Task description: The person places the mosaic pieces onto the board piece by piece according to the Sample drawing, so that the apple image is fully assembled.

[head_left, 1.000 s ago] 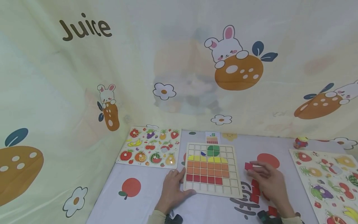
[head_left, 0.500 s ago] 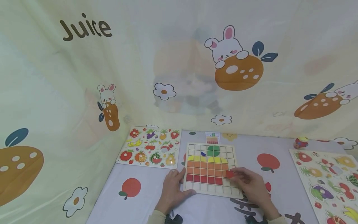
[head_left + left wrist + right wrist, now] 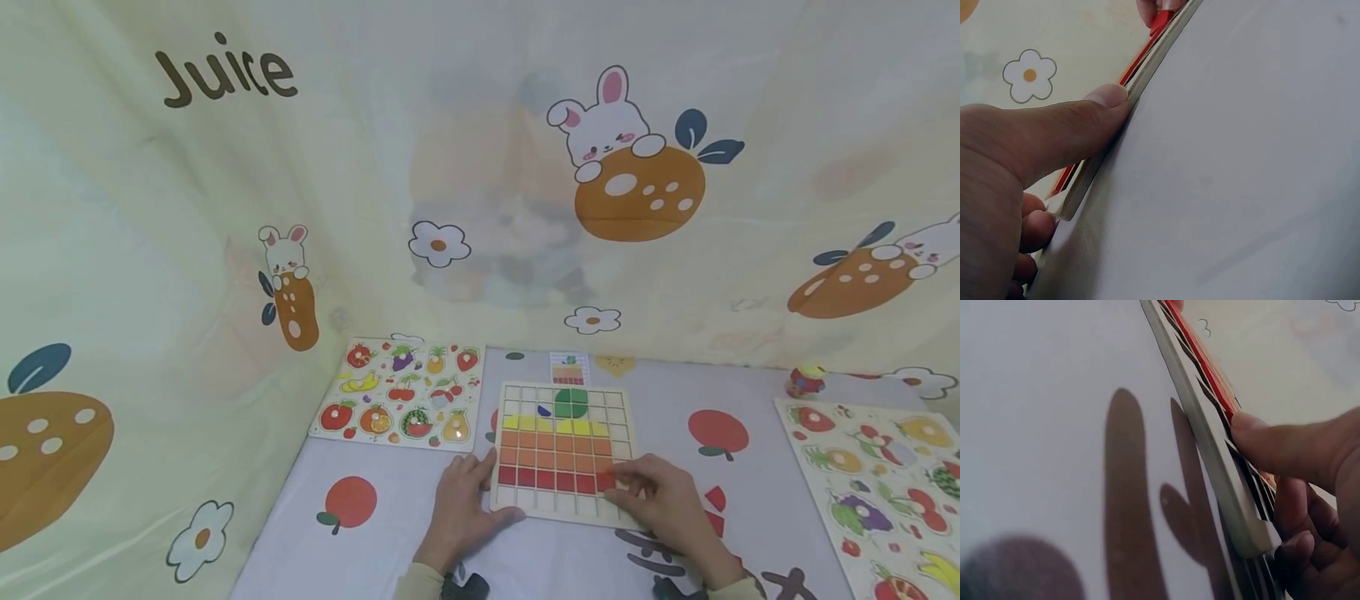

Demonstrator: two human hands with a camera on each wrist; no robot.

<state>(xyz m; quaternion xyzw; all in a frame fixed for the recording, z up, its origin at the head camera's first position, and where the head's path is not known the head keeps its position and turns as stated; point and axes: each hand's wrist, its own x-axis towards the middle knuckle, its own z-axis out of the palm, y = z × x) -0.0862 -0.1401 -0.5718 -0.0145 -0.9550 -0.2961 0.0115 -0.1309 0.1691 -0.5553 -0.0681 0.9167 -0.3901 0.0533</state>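
A wooden grid board [image 3: 551, 502] lies on the table, its cells partly filled with green, blue, yellow, orange and red pieces. With thumb and fingertips, my left hand [image 3: 465, 510] holds its near left corner; the left wrist view shows the thumb [image 3: 1082, 125] on the near edge. My right hand [image 3: 663, 504] pinches a red square tile [image 3: 604, 481] at the right end of the red row. In the right wrist view the thumb [image 3: 1288, 447] covers most of that tile, so whether it lies flat in its cell is hidden.
Loose red tiles [image 3: 715, 498] lie right of the board, partly behind the right hand. A small pattern card [image 3: 569, 368] sits beyond the board. Fruit puzzle boards stand at left [image 3: 401, 393] and right [image 3: 873, 492], with a small figurine [image 3: 806, 381] at the back right.
My right hand has carried the red tile leftward from beside the board, over its right side, and down to the end of the red row. The left hand stays at the corner.
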